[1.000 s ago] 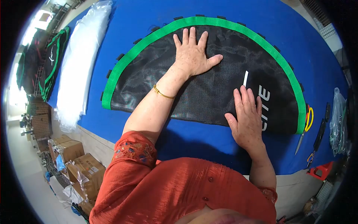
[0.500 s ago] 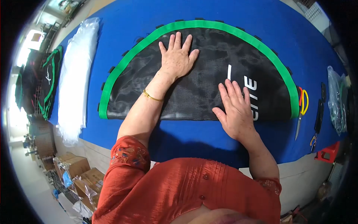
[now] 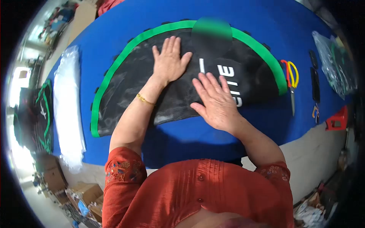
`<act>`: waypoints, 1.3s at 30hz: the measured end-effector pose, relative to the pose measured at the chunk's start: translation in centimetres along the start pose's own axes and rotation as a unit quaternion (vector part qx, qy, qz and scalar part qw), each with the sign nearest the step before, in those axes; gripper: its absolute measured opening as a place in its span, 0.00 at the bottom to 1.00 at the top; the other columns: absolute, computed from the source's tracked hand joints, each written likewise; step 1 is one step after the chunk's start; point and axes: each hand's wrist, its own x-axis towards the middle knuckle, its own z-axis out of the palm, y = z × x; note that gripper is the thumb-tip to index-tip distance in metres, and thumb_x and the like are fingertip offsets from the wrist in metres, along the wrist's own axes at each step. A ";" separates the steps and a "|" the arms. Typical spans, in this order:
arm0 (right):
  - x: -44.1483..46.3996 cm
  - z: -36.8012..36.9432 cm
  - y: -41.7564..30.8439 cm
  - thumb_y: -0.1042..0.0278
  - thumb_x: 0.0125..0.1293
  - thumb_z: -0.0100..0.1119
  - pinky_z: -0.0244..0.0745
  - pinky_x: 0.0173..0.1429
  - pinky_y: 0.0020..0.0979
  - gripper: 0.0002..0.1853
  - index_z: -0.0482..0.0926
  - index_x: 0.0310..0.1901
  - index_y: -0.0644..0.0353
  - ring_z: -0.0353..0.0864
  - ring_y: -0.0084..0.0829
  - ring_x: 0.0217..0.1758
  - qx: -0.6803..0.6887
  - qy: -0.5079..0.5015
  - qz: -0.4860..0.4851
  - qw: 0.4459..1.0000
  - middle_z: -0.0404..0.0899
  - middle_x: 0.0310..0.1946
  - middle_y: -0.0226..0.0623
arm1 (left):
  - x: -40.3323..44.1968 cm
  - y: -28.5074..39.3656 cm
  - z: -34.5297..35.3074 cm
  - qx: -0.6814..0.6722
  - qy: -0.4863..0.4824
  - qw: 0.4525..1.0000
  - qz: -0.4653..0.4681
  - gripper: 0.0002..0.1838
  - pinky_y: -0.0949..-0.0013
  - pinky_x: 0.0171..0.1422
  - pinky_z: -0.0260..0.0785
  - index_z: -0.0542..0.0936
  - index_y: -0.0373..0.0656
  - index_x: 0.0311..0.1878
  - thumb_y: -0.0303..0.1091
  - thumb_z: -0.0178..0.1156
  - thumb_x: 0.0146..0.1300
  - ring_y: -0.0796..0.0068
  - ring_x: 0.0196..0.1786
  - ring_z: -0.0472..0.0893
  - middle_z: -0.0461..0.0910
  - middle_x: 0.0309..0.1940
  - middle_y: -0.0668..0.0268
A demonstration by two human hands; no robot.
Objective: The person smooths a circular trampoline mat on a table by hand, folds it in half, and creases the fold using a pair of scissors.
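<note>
A black mesh piece, folded to a half circle with a green curved border, lies on the blue table cover. My left hand rests flat on its middle-left part, fingers spread, holding nothing. Flat on the mesh beside the white lettering is my right hand, fingers apart and empty. A short white stripe shows just above its fingertips. A blurred patch covers part of the upper border.
Clear plastic sheeting lies along the left. Scissors with red and yellow handles, a black tool and a plastic bag are on the right. A red stool and cardboard boxes stand beyond the table.
The view has turned, so the mesh and the tools on the right appear shifted left. Both hands stay flat on the mesh, my right hand nearer my left in the picture.
</note>
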 end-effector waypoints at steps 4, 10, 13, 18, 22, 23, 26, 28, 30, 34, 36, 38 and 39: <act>-0.1 0.6 0.0 0.40 0.78 0.61 0.46 0.90 0.57 0.40 0.69 0.81 0.61 0.58 0.49 0.89 -0.009 -0.032 0.018 0.999 0.66 0.83 0.49 | -0.4 -1.0 -0.9 -0.026 -0.044 0.998 0.020 0.44 0.30 0.89 0.40 0.59 0.38 0.87 0.61 0.52 0.82 0.48 0.92 0.52 0.55 0.89 0.48; -0.4 1.0 0.1 0.38 0.82 0.53 0.42 0.92 0.57 0.40 0.67 0.82 0.62 0.55 0.49 0.90 -0.005 -0.041 0.029 0.999 0.62 0.85 0.50 | -9.7 1.3 -6.5 -0.051 -0.153 0.984 0.071 0.42 0.40 0.92 0.41 0.56 0.30 0.87 0.55 0.49 0.86 0.39 0.91 0.50 0.53 0.88 0.38; -0.6 1.6 0.3 0.37 0.80 0.53 0.40 0.91 0.59 0.42 0.68 0.82 0.62 0.54 0.49 0.91 -0.006 -0.024 0.019 1.000 0.63 0.85 0.49 | -15.3 3.9 -8.9 -0.051 -0.165 0.982 0.071 0.39 0.39 0.92 0.42 0.59 0.29 0.85 0.52 0.48 0.87 0.37 0.90 0.53 0.56 0.86 0.37; -0.2 1.2 0.2 0.37 0.82 0.50 0.40 0.92 0.58 0.41 0.65 0.83 0.61 0.54 0.48 0.91 -0.032 -0.056 0.028 0.998 0.62 0.86 0.48 | -20.7 6.0 -8.2 -0.026 -0.129 0.990 0.049 0.37 0.36 0.92 0.42 0.59 0.31 0.86 0.44 0.53 0.83 0.40 0.89 0.56 0.59 0.86 0.41; -0.4 1.8 0.4 0.37 0.82 0.50 0.40 0.92 0.56 0.40 0.66 0.83 0.59 0.54 0.47 0.91 -0.033 -0.043 0.027 0.998 0.62 0.86 0.47 | -20.9 6.0 -7.9 -0.030 -0.080 0.994 0.062 0.36 0.36 0.90 0.47 0.63 0.32 0.83 0.45 0.56 0.83 0.40 0.87 0.60 0.63 0.84 0.41; -0.3 1.5 0.4 0.37 0.82 0.50 0.40 0.92 0.55 0.40 0.66 0.83 0.59 0.54 0.47 0.91 -0.035 -0.049 0.024 0.998 0.62 0.86 0.47 | -20.7 6.1 -7.7 -0.026 -0.071 0.995 0.058 0.36 0.36 0.90 0.48 0.64 0.32 0.83 0.46 0.56 0.82 0.41 0.87 0.61 0.64 0.83 0.41; -0.7 0.2 0.5 0.45 0.80 0.58 0.48 0.90 0.56 0.36 0.71 0.79 0.62 0.60 0.52 0.88 -0.008 -0.018 0.007 1.000 0.67 0.82 0.50 | -20.7 6.2 -7.4 -0.013 -0.056 0.997 0.058 0.36 0.35 0.88 0.52 0.67 0.33 0.81 0.47 0.59 0.81 0.41 0.85 0.65 0.67 0.82 0.42; -1.5 -2.0 0.4 0.56 0.76 0.66 0.65 0.82 0.54 0.28 0.78 0.71 0.64 0.72 0.56 0.79 0.049 0.063 0.001 0.997 0.76 0.74 0.53 | -20.7 6.1 -7.2 -0.010 -0.051 0.997 0.057 0.36 0.35 0.88 0.54 0.67 0.33 0.81 0.48 0.59 0.80 0.42 0.84 0.66 0.68 0.82 0.43; -2.8 -4.3 -0.7 0.67 0.70 0.73 0.82 0.65 0.48 0.18 0.85 0.57 0.65 0.86 0.56 0.61 0.086 0.183 0.010 0.979 0.87 0.57 0.50 | -20.6 6.2 -7.4 -0.022 -0.041 0.998 0.050 0.36 0.35 0.87 0.55 0.67 0.36 0.82 0.48 0.60 0.80 0.43 0.84 0.67 0.69 0.80 0.43; -6.9 -7.1 0.0 0.65 0.81 0.64 0.87 0.45 0.32 0.12 0.86 0.55 0.66 0.91 0.29 0.42 0.360 0.020 0.328 0.873 0.91 0.43 0.40 | -20.8 6.0 -6.8 -0.027 0.003 0.998 0.059 0.34 0.33 0.85 0.58 0.69 0.43 0.83 0.48 0.60 0.80 0.41 0.81 0.70 0.72 0.78 0.42; -7.9 -7.2 -0.3 0.64 0.83 0.62 0.88 0.46 0.31 0.14 0.85 0.56 0.67 0.91 0.29 0.43 0.410 -0.006 0.371 0.833 0.90 0.44 0.41 | -20.9 5.9 -6.6 -0.029 0.022 0.997 0.062 0.33 0.32 0.83 0.60 0.71 0.43 0.81 0.48 0.61 0.79 0.41 0.80 0.72 0.74 0.77 0.42; -8.6 -6.7 -0.1 0.63 0.84 0.61 0.91 0.52 0.32 0.17 0.82 0.59 0.71 0.92 0.34 0.46 0.471 -0.013 0.394 0.789 0.89 0.49 0.48 | -20.7 6.1 -6.5 -0.026 0.030 0.998 0.058 0.32 0.33 0.82 0.61 0.73 0.43 0.80 0.48 0.61 0.79 0.42 0.79 0.73 0.75 0.76 0.43; -8.3 -6.3 -0.1 0.63 0.84 0.61 0.91 0.53 0.33 0.17 0.81 0.60 0.72 0.92 0.35 0.48 0.507 -0.003 0.405 0.761 0.89 0.50 0.49 | -20.6 6.1 -6.4 -0.025 0.031 0.998 0.055 0.32 0.33 0.82 0.62 0.74 0.43 0.79 0.48 0.62 0.79 0.42 0.79 0.73 0.75 0.76 0.43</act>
